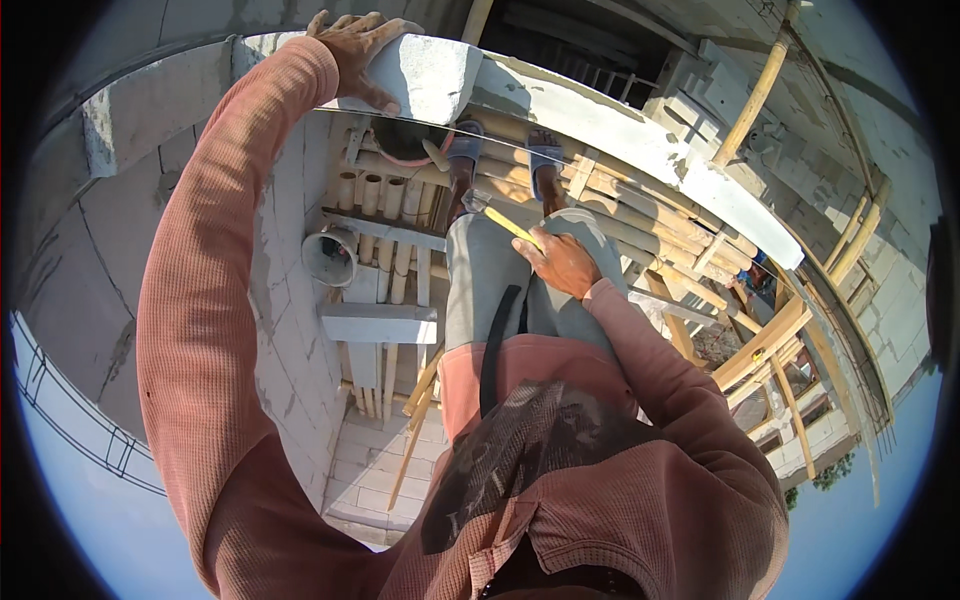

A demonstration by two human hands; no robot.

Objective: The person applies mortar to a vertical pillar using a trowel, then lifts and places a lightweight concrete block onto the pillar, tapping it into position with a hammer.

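Note:
My left hand (pixel 365 55) reaches up to the wall top. Its fingers are spread across a white aerated concrete block (pixel 425 75), with the thumb down on the near side, gripping it from above. In my right hand (pixel 565 262) is a hammer (pixel 510 222) with a yellow handle, held in front of my thighs. The hammer's head is small and greyish, pointing toward the wall and apart from the block. A thin string runs along the near side of the block.
The block wall (pixel 620 110) curves away to the right. My sandalled feet stand on bamboo poles (pixel 640 215). A black tub (pixel 405 140) lies below the block, with a bucket (pixel 330 255) at the left wall. Gaps between poles open onto a lower level. An upright bamboo pole (pixel 757 90) stands at right.

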